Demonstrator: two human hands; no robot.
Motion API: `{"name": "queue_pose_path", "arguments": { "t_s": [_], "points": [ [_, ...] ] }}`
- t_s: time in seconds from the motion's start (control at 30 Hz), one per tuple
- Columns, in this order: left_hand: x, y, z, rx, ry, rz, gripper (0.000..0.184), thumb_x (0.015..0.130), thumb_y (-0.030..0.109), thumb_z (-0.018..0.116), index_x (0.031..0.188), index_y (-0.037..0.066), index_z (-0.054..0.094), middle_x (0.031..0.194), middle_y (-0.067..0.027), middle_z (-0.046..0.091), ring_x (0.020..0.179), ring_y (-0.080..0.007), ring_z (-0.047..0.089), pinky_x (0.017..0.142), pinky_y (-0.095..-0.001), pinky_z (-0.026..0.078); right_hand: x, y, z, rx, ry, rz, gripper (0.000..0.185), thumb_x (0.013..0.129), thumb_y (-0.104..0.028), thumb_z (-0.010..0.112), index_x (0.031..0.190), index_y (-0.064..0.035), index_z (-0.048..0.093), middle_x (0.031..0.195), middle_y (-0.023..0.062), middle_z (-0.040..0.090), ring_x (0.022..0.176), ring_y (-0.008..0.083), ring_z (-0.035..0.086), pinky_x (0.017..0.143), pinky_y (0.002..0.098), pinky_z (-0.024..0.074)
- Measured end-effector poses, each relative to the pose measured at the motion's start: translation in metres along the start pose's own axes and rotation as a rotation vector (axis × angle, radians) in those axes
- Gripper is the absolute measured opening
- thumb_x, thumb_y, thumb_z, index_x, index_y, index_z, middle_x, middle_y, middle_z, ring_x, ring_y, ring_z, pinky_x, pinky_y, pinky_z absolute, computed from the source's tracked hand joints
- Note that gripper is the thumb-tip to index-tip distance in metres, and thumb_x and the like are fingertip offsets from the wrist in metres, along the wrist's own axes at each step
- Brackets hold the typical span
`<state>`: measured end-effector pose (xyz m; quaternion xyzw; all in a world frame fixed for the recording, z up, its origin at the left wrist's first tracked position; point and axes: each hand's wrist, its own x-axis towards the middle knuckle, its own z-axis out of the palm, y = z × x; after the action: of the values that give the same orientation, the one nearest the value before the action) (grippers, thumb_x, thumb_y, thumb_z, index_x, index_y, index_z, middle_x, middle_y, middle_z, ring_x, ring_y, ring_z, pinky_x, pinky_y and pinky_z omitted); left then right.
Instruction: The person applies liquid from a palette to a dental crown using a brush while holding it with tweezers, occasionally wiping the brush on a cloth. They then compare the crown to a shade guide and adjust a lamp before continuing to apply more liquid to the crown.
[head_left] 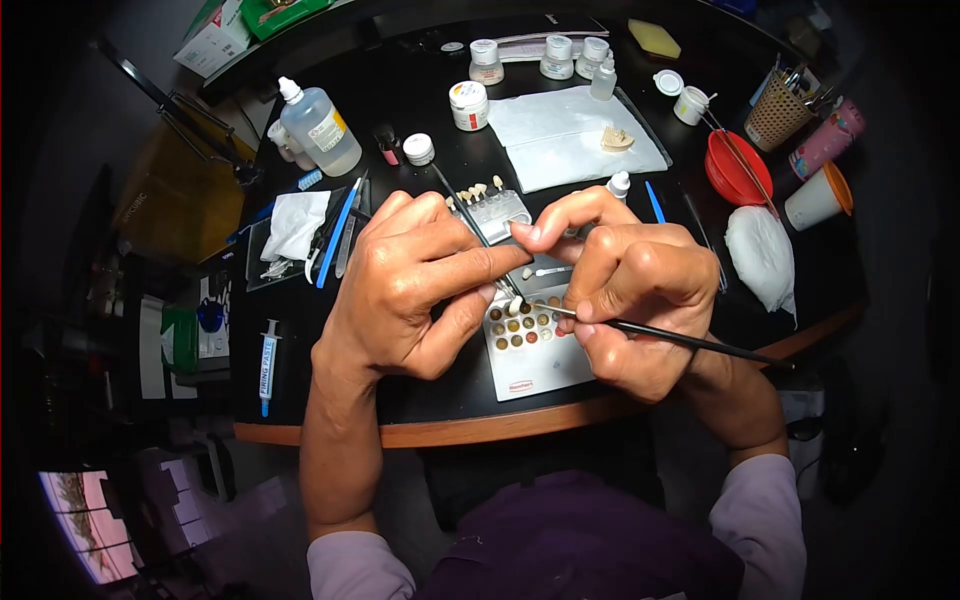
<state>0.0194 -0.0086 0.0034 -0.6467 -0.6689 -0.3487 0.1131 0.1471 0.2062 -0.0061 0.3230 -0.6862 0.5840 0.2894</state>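
Observation:
In the middle of the head view my left hand point(415, 280) is closed around slim dark tweezers point(465, 208). At their lower end sits a small white tooth crown point(515, 306). My right hand point(640, 290) pinches a fine brush point(690, 341) with a black handle, its tip close to the crown; whether they touch I cannot tell. Below both hands lies a white palette point(525, 372) with rows of brown, yellowish and reddish colour wells. Behind the hands stands a shade guide point(490, 215) with several tooth-shaped tabs, partly hidden by my fingers.
A firing paste syringe point(269, 365) lies at left, near a large bottle point(322, 130) and blue-handled tools point(340, 235). At the back, a white sheet point(545, 130) carries a dental model point(617, 140). On the right are a red bowl point(735, 170), white cloth point(758, 255) and brush holder point(785, 110).

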Motion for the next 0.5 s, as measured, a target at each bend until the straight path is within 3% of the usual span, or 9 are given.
{"name": "queue_pose_path", "arguments": {
  "t_s": [0.07, 0.5],
  "points": [
    [-0.0004, -0.0001, -0.0004, -0.005, 0.012, 0.016, 0.042, 0.067, 0.014, 0.071, 0.106, 0.006, 0.084, 0.077, -0.0046, 0.068, 0.069, -0.0229, 0.053, 0.068, -0.0380, 0.038, 0.0004, -0.0028, -0.0006, -0.037, -0.054, -0.028, 0.014, 0.065, 0.007, 0.059, 0.074, -0.0029, 0.058, 0.069, 0.0090, 0.066, 0.103, 0.0383, 0.067, 0.104, 0.0606, 0.0598],
    [0.0000, -0.0003, 0.0010, 0.000, 0.046, 0.057, 0.036, 0.067, 0.015, 0.074, 0.101, 0.009, 0.083, 0.074, -0.0020, 0.064, 0.069, -0.0216, 0.053, 0.067, -0.0372, 0.038, -0.0018, -0.0084, 0.0069, -0.167, -0.039, -0.059, 0.018, 0.061, 0.009, 0.063, 0.073, -0.0035, 0.059, 0.069, 0.0085, 0.066, 0.096, 0.0358, 0.068, 0.094, 0.0592, 0.0644]
  ]
}}
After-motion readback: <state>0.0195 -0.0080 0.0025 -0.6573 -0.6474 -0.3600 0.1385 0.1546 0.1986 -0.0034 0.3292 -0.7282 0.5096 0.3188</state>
